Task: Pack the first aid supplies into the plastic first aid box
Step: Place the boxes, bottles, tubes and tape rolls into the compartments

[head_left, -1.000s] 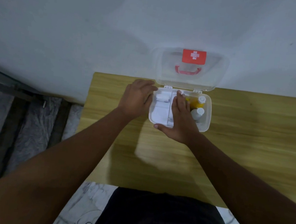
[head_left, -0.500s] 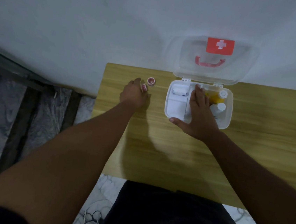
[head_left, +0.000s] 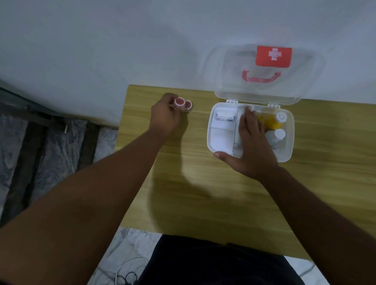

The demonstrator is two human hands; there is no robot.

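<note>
The clear plastic first aid box (head_left: 287, 150) stands open on the wooden table (head_left: 222, 204), its lid (head_left: 258, 84) with a red cross label leaning on the wall. Inside lie white packets (head_left: 224, 118) on the left and a yellow bottle (head_left: 270, 121) and a white bottle (head_left: 276, 135) on the right. My right hand (head_left: 250, 144) rests flat in the box's middle, thumb on the front rim. My left hand (head_left: 165, 114) is at the table's far left, fingers closed on a small red-and-white tape roll (head_left: 179, 102). A second roll (head_left: 188, 105) sits beside it.
The table's left edge (head_left: 120, 158) drops to a marble floor with dark strips. White and black cables (head_left: 119, 281) lie on the floor by my dark-clothed lap. The grey wall runs right behind the table.
My left hand left the box's left side, moved left to the two small rolls and took hold of one. My right hand stayed in the box. The camera view shifted left.
</note>
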